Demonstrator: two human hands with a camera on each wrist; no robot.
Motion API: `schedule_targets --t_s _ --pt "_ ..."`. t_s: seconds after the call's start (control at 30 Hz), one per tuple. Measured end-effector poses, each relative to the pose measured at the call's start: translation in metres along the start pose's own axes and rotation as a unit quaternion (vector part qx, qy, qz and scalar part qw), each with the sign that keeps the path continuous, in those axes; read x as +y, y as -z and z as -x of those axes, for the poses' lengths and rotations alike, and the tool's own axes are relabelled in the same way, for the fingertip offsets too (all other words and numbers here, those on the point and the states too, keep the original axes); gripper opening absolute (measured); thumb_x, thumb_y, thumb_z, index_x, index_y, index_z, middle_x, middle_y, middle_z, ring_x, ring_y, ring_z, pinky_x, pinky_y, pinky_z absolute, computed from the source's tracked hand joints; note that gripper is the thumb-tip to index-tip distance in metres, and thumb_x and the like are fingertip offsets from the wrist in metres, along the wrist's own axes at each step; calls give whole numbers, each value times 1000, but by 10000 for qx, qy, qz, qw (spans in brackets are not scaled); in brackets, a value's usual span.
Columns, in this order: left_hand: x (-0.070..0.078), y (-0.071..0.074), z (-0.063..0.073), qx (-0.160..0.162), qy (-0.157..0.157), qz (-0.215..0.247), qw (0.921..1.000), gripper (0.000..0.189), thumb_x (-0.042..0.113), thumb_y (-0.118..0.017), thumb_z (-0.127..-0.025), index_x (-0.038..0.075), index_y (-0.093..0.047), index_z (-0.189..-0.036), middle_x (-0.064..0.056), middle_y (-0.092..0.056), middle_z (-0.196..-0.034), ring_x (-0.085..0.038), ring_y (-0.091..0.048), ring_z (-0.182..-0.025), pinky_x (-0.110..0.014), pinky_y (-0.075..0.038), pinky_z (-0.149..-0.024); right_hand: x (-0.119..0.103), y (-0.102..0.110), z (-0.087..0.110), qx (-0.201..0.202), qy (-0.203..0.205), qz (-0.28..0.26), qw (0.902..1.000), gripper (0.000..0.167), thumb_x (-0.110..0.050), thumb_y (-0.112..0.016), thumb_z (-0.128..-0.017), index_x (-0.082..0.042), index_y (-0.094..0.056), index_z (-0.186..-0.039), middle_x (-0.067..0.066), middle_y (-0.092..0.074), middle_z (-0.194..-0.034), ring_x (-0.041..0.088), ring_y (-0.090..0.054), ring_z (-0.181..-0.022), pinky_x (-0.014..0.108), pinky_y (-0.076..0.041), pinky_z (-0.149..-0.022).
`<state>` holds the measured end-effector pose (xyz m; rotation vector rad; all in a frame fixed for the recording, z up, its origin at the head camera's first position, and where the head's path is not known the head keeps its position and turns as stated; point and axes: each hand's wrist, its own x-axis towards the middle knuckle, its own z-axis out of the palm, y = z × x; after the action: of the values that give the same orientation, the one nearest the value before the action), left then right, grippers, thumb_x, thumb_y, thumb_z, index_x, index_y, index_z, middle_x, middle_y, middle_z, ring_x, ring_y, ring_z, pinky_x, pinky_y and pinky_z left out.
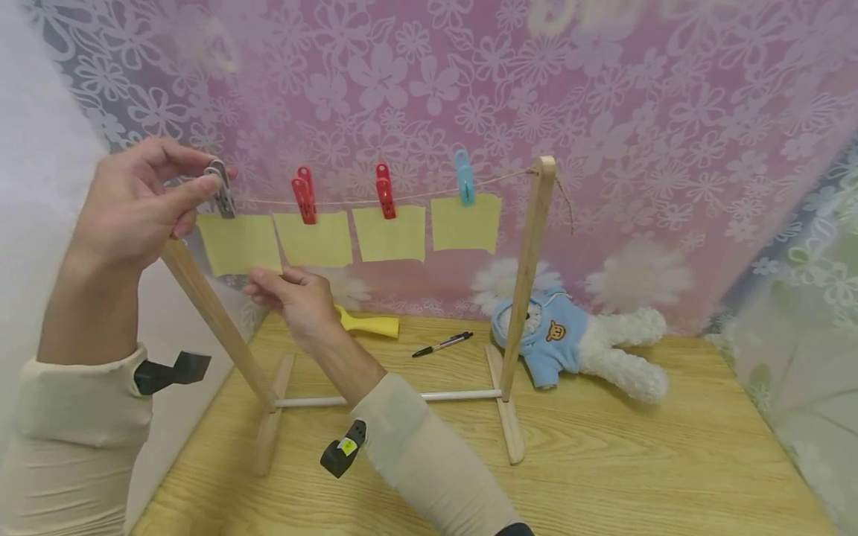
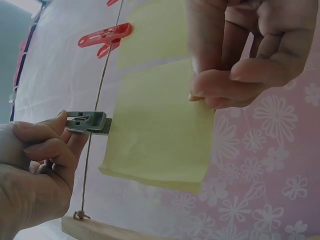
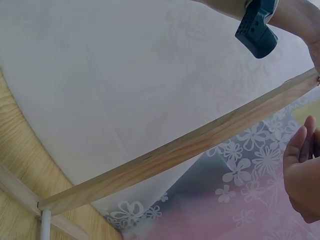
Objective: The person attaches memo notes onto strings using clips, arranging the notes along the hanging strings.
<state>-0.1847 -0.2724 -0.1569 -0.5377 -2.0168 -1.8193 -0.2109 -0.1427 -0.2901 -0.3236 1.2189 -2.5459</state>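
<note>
My left hand (image 1: 130, 205) pinches a grey clothespin (image 1: 225, 199) between thumb and fingers at the left end of a thin string. The clothespin's tip sits on the top edge of the leftmost yellow paper sheet (image 1: 240, 243). At that sheet's lower right corner, my right hand (image 1: 298, 301) pinches the paper between thumb and finger. The left wrist view shows the clothespin (image 2: 89, 121) across the string (image 2: 103, 75), with the sheet (image 2: 157, 130) hanging from it. Farther right, two red clothespins (image 1: 304, 197) and a blue clothespin (image 1: 464, 179) each hold a yellow sheet (image 1: 312, 242).
The string runs between two wooden posts (image 1: 529, 275), joined low down by a white rod (image 1: 462, 395). On the wooden table (image 1: 603, 461) behind the stand lie a yellow tool handle (image 1: 372, 325), a pen (image 1: 442, 345) and a plush toy (image 1: 570, 335) in a blue hoodie.
</note>
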Motion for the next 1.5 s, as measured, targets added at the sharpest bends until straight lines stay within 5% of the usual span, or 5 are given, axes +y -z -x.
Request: schedule_targets --t_s 0.37,0.67,1.0,1.27,1.5 --pt "-3 2 4 -71 150 -161 9997 18 -4 -65 -85 3 -62 -102 -3 -59 -112 -8 -39 -40 -19 -32 -38 -2 -1 0 -36 -60 -61 10000 23 -1 -63 -88 12 -66 -107 -3 -66 -69 5 -66 -68 24 -56 -78" --pt "-3 2 6 -319 -25 -56 9995 21 -6 -62 -86 1 -61 -106 -5 -61 -111 -9 -38 -39 -21 -30 -36 -4 -2 2 -89 -90 -163 9998 24 -1 -63 -88 13 -65 -107 -2 -67 -68 6 -66 -68 22 -56 -74" --pt "-3 1 5 -229 144 -157 9995 25 -2 -65 -85 2 -64 -110 -3 -64 -105 -9 -40 -39 -20 -33 -36 -4 0 5 -146 -158 -113 9997 25 -3 -63 -89 12 -63 -109 -2 -68 -71 6 -66 -70 22 -56 -75" --pt "-3 1 5 -42 474 -689 9965 34 6 -67 -86 3 -61 -120 -3 -55 -113 -9 -38 -40 -19 -31 -37 -1 4 6 -328 -262 -45 9991 27 1 -60 -90 14 -60 -114 -3 -68 -76 5 -65 -70 19 -54 -71" --pt "-2 0 7 97 661 -1337 9888 46 12 -67 -88 0 -53 -131 -3 -53 -116 -8 -39 -41 -19 -31 -38 5 15 9 -437 -405 296 9978 27 1 -61 -89 10 -62 -114 3 -69 -84 6 -66 -74 26 -56 -82"
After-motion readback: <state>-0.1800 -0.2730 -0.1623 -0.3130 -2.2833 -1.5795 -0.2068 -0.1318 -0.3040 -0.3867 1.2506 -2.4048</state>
